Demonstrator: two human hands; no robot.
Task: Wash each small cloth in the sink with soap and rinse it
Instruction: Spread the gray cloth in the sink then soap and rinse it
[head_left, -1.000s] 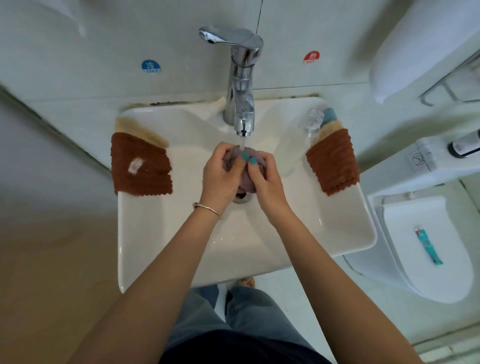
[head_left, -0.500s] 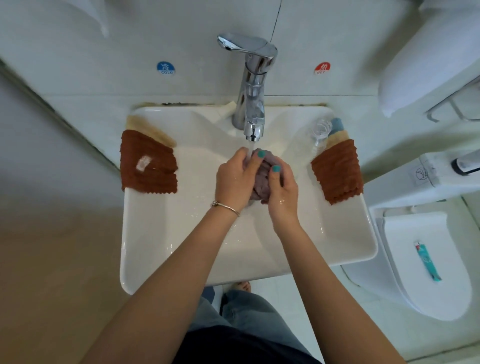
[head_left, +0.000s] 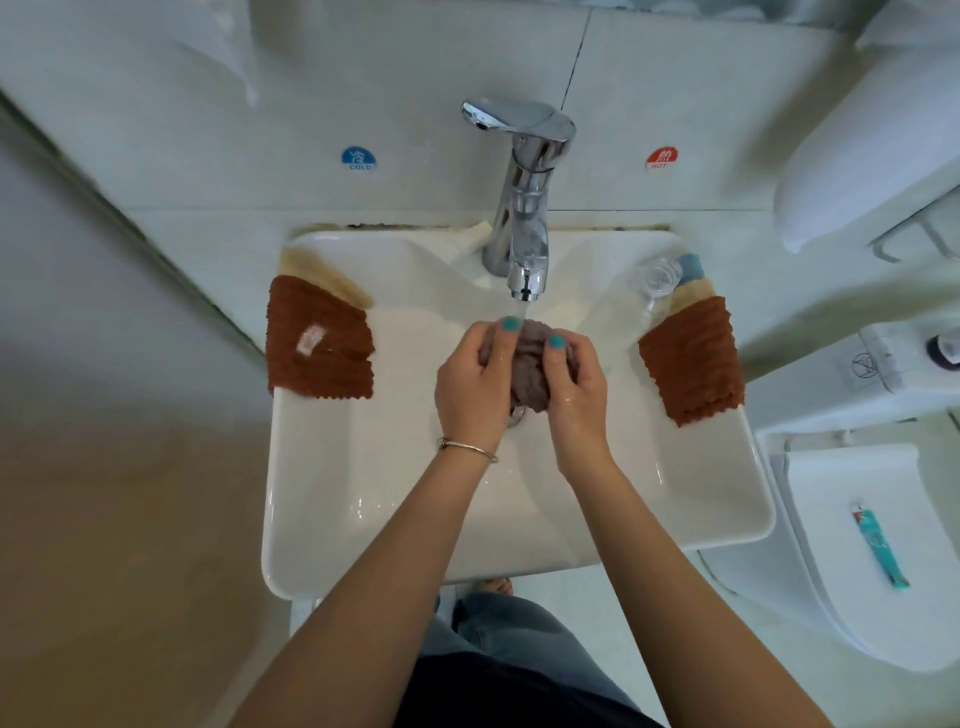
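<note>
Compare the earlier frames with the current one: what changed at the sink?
Little. Both hands keep gripping the bunched purple cloth under the running faucet; left hand and right hand only shift their fingers slightly as they knead it. Nothing was picked up or released. The brown cloths on the left rim and right rim stayed put.

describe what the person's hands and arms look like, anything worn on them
Both forearms are bare, with no sleeves in view. The left hand has a thin silver bangle at the wrist. The right hand shows nothing worn at the wrist. The nails that show, one on each hand, are painted teal. Drops of water sit on the back of the right hand.
</note>
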